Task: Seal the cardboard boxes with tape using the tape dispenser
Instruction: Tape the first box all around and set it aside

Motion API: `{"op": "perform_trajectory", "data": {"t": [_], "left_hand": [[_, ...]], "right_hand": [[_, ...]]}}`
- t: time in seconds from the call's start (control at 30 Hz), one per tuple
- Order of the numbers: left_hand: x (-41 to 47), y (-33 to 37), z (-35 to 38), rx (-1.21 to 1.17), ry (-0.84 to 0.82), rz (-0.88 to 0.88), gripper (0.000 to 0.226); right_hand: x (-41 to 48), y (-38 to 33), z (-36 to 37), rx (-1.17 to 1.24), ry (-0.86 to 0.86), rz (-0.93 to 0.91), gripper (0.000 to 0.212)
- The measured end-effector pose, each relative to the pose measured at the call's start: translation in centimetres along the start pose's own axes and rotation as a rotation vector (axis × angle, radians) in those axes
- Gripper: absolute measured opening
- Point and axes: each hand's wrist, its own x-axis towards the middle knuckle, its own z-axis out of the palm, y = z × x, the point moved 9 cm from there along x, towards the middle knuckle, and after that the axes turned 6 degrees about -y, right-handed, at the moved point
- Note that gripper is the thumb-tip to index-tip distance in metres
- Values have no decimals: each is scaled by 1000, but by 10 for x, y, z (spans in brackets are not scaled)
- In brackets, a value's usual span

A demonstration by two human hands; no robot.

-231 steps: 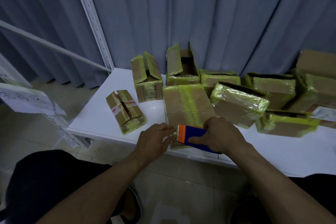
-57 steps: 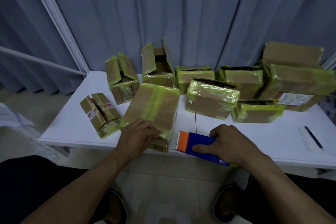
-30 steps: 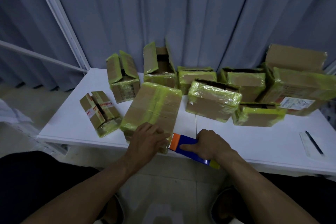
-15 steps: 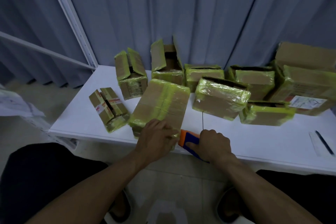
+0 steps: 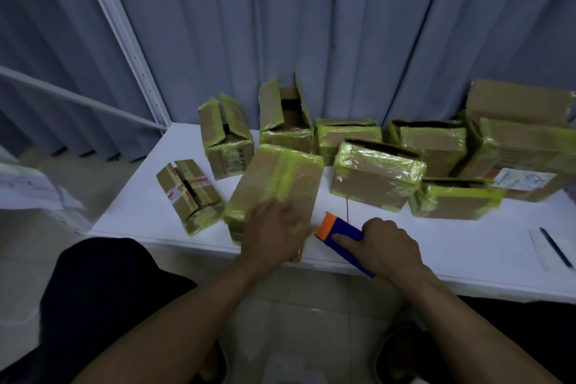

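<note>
Blurred left hand point(image 5: 274, 235) flat, palm down; right hand point(image 5: 386, 246) curled, gripping.

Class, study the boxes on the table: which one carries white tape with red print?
The small box at the left end of the table, apart from the rest. White strips with red print cross its flaps; elsewhere only yellow-green tape shows.

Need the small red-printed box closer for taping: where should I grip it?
Take the small box from above, across its narrow width, fingers on the long walls: its top flaps gape along the middle, so the top probably gives no hold.
</note>
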Motion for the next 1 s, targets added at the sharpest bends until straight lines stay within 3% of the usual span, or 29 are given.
{"op": "perform_trajectory", "data": {"t": [0.1, 0.2, 0.23, 0.3, 0.37, 0.5, 0.67, 0.83, 1.0], "left_hand": [[12, -61, -24, -9, 34, -286, 89], [-1, -114, -3, -409, -141, -552, 126], [-6, -115, 0, -576, -138, -556, 119], [-15, -106, -1, -756, -63, -516, 84], [-27, -98, -1, -881, 25, -501, 71], [-54, -95, 0, -1057, 183, -517, 73], [-84, -90, -31, -1063, 357, -410, 73], [-105, -109, -89, -1140, 581, -380, 76], [-100, -146, -175, -1124, 818, -357, 76]], "right_hand": [[-4, 1, -4, 72, 14, -8, 69], [-9, -3, -7, 168, 32, -44, 65], [-10, -5, -8, 194, 39, -54, 63], [-12, -8, -11, 217, 52, -64, 63], [-14, -12, -12, 207, 64, -73, 64], [-20, -23, -18, 230, 90, -98, 66], [-34, -43, -36, 461, 196, -180, 68], [-49, -89, -59, 632, 304, -323, 67], [-48, -150, -81, 762, 304, -447, 61]]}}
